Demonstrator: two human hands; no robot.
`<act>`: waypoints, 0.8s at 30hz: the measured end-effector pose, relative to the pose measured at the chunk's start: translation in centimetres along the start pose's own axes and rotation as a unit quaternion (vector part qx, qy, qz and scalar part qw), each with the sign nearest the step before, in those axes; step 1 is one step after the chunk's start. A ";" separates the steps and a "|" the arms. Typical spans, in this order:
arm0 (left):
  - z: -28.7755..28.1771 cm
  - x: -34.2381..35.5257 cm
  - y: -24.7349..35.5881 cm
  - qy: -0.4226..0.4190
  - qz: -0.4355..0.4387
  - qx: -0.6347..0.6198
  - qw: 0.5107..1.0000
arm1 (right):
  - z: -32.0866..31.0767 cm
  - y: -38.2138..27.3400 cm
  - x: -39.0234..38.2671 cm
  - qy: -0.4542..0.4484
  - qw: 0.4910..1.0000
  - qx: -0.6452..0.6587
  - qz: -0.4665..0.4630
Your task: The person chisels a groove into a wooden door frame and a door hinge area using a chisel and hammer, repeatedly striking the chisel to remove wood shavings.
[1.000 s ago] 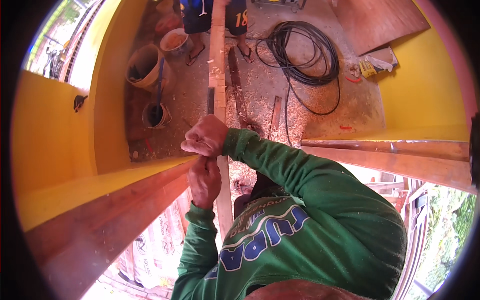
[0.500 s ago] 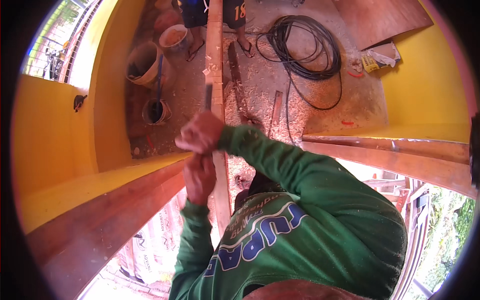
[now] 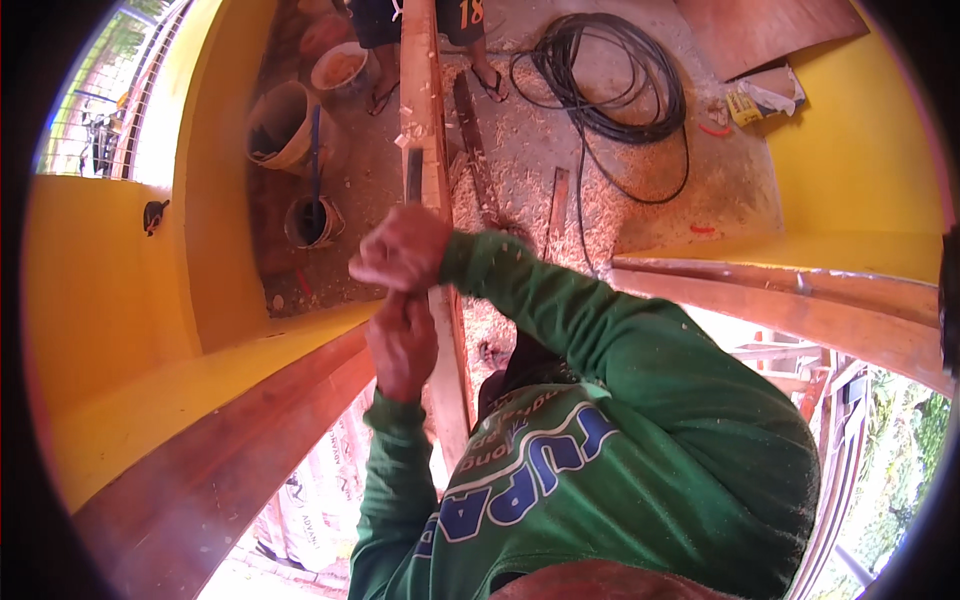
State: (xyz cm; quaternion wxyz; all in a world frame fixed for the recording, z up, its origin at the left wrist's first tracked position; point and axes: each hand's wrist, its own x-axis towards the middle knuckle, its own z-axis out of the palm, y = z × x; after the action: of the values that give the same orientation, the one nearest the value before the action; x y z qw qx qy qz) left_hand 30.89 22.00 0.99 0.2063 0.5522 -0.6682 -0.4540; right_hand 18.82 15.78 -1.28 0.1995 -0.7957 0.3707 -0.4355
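Observation:
A long light wooden board runs away from me down the middle, with curled shavings on it. My right hand is closed on a long dark-bladed tool, which looks like a chisel, lying along the board; the blade points away from me. Just below, my left hand is also closed, wrapped round the rear part of the same tool, whose handle is mostly hidden by my fingers.
A person's sandalled feet flank the board's far end. Buckets stand left, a coiled black cable lies right among shavings. Yellow walls with wooden ledges enclose both sides. A plywood sheet is at upper right.
Both my hands and the tool have moved a little forward along the board. Small shavings now sit near the blade's tip. The view has shifted slightly.

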 end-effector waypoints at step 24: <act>-0.6 -1.1 0.2 -0.009 -0.035 -0.004 0.999 | 2.1 1.2 -0.7 0.106 0.977 -0.088 -0.163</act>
State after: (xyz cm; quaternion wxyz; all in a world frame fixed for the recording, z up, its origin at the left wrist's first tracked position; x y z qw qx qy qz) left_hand 31.64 22.79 1.70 0.1868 0.5706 -0.6480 -0.4687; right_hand 19.89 15.54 -3.53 0.0149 -0.8094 0.2920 -0.5094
